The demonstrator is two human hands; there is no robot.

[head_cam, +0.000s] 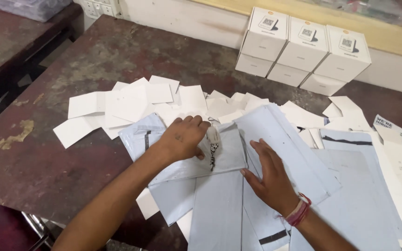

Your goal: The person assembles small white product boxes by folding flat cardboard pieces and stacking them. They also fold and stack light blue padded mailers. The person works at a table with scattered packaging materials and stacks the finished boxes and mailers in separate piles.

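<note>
Your left hand [184,137] lies palm down on the top grey mailer bag [196,153], fingers curled loosely over its upper edge. It presses the bag flat and grips nothing that shows. Take that bag as your landmark. It lies roughly square to you with its long axis running left to right across the desk [47,153], its right end under your left fingertips.

Just right of those fingertips, on the bag's upper right part, a small pale object with a dark patterned strip [212,144] stands along the bag's short axis, pointing towards you. It touches or nearly touches your left fingers; whether they pinch it I cannot tell.

Your right hand [271,176] sits just past the bag's right edge, fingers spread and flat on the next grey mailer [284,144], which runs lengthwise away from you at a slight slant. A red thread band [298,211] circles that wrist. Of the two, the left hand is clearly nearer the small object; the right lies apart from it, below and to the right.

More grey mailers fan out below and to the right of the landmark bag. Beyond its far edge, white cards [126,104] lie scattered in a loose band. Farther still, well apart at the wall, white boxes [303,51] stand stacked in two rows.
</note>
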